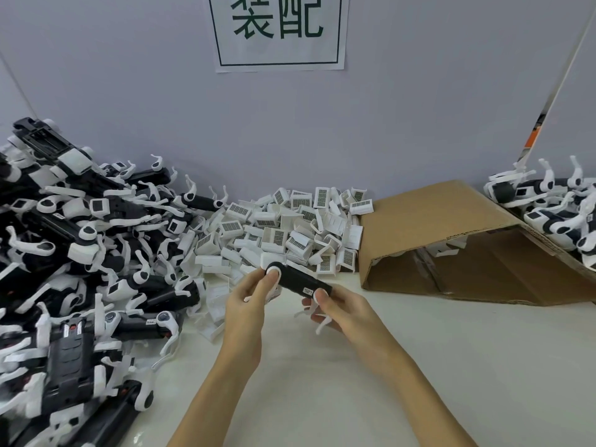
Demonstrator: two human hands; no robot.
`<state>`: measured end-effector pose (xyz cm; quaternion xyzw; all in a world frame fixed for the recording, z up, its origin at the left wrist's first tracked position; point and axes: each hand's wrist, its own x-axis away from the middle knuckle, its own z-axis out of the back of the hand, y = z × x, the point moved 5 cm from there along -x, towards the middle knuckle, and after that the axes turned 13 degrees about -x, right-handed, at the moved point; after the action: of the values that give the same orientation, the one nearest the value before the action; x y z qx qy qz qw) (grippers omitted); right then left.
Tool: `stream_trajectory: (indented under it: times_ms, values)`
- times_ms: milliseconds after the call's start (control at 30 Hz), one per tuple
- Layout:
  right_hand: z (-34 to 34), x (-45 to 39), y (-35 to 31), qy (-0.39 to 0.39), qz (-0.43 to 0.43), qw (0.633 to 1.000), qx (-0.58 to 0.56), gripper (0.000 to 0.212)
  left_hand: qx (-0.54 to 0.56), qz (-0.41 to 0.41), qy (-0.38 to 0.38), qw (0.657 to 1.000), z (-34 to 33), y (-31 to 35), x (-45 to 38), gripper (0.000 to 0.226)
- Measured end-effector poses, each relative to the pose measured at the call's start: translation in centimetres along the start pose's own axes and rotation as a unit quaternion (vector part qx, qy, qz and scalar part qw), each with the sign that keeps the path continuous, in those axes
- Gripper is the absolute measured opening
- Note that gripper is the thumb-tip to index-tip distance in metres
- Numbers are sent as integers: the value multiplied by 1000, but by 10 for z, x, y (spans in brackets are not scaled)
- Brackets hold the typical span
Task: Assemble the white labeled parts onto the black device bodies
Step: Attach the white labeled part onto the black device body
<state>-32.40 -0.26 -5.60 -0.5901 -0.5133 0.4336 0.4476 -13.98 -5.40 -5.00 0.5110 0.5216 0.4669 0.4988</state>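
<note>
**One body in hand, white part not yet fitted**

Pale wall (129, 91) with a printed sign (279, 30) backs a white worktable (451, 366). Far left, a big heap of black device bodies (71, 269) with white clips sprawls over the table edge. Just right of it, against the wall, lies the pile of white labeled parts (290, 227), many showing their printed codes.

In front of that pile the left hand (248, 304) pinches the round white end of a single black device body (301, 280), thumb on top and fingers curled beneath. The right hand (342, 309) clamps the other end, thumb pressed beside a small label, fingers wrapped under it; thin white prongs stick out below them. Further right sits an open cardboard box (467, 240) tipped on its side, and beyond it another cluster of black-and-white units (554, 201).

By my reading, this is the start of one cycle: the body is held and turned into position, with no labeled part on it. Next, one hand must release, take a part from the pile, and line it up squarely before pressing.
</note>
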Motion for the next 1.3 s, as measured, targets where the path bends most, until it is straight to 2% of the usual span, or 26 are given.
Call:
stream_trajectory:
  times_ms: [67, 100, 167, 200, 300, 400, 467, 567, 633, 700, 767, 833, 967, 1067, 1167, 1300]
  values:
    - [0, -2, 6, 14, -28, 997, -65, 51, 1, -14, -7, 1000, -1, 4, 1, 66]
    - [0, -3, 9, 12, -47, 994, -100, 51, -16, -32, -11, 999, -3, 7, 4, 59]
    - [-2, -2, 12, -16, -77, 984, -158, 47, -83, -93, 6, 992, -4, 14, 9, 41]
    - [-4, -2, 12, -34, -88, 977, -189, 46, -115, -136, 17, 984, -5, 18, 13, 45]
    - [-7, 1, 13, -68, -105, 952, -280, 43, -187, -288, 23, 939, -12, 27, 27, 75]
    - [-7, 2, 12, -81, -100, 939, -320, 44, -234, -407, 21, 883, -17, 34, 36, 76]
    - [-7, 2, 11, -96, -91, 938, -319, 44, -243, -435, 33, 867, -19, 36, 40, 70]
    - [-9, 1, 11, -109, -87, 940, -310, 44, -208, -406, 41, 889, -18, 37, 40, 58]
    - [-7, -2, 15, -90, -83, 945, -304, 43, -160, -327, 37, 931, -12, 39, 35, 51]
    - [-4, -5, 16, -38, -78, 952, -292, 54, -85, -226, -4, 970, -5, 35, 24, 45]
    - [0, -8, 16, 25, -62, 971, -231, 70, -47, -136, -36, 989, 0, 26, 13, 41]
    - [0, -8, 14, 49, -45, 982, -179, 69, -60, -92, -43, 993, -1, 15, 8, 35]
    - [-2, -4, 11, 76, -10, 988, -134, 74, -75, -108, -35, 991, -10, 5, 8, 17]
    - [-4, -2, 9, 85, 16, 990, -109, 81, -72, -137, -20, 988, -14, 6, 11, 17]
    - [-6, -2, 9, 83, 23, 992, -97, 77, -36, -133, -18, 990, -14, 9, 14, 17]
    - [-1, -2, 2, 50, 47, 995, -67, 77, -21, -99, -90, 991, -5, 9, 4, 48]
